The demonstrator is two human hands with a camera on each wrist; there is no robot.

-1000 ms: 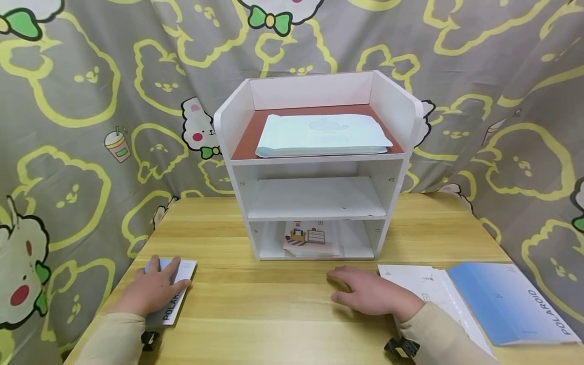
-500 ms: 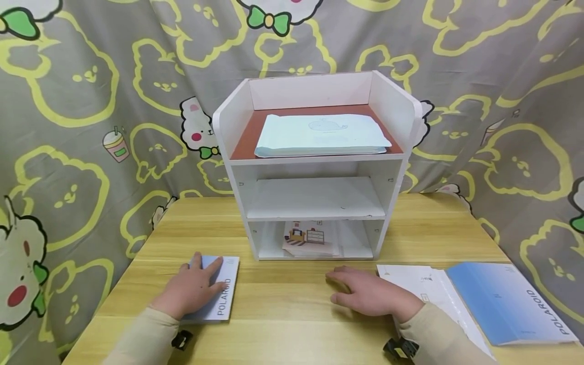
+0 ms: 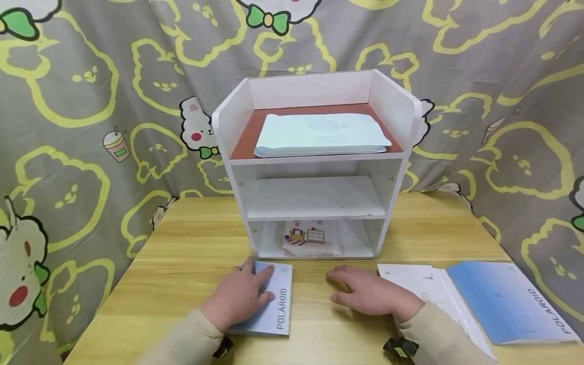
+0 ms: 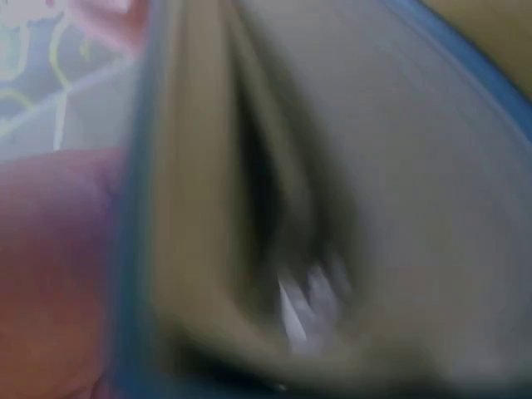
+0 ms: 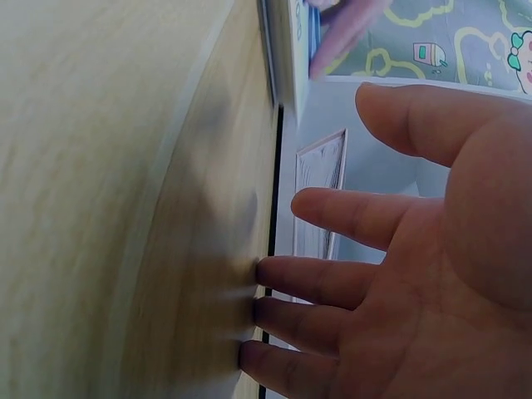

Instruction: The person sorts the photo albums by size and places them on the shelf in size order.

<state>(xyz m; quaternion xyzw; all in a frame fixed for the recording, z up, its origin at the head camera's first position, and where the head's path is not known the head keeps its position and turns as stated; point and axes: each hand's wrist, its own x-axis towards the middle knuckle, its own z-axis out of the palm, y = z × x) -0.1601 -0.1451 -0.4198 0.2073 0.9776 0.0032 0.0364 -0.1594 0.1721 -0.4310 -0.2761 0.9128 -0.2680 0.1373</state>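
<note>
My left hand [image 3: 238,295] lies palm down, fingers spread, on top of a blue book [image 3: 282,304] lettered POLAROID. The book is flat on the wooden table in front of the shelf's left half. Its page edges [image 4: 195,208] fill much of the left wrist view, blurred, with fingers at the cover side. To the right, my right hand [image 3: 367,290] is held over the table with its fingers extended and nothing in them. In the right wrist view its fingertips [image 5: 274,270] are right at the tabletop, pointing toward the shelf.
A white three-tier shelf [image 3: 315,161] stands at the back. It bears a pale packet with a whale drawing [image 3: 326,133] on top and several printed booklets [image 3: 310,238] below. Right of my hand lie a white booklet [image 3: 449,299] and another blue POLAROID book [image 3: 506,301].
My left hand has slid the blue book rightward along the table, from the far left to near the middle. The right hand has stayed in place.
</note>
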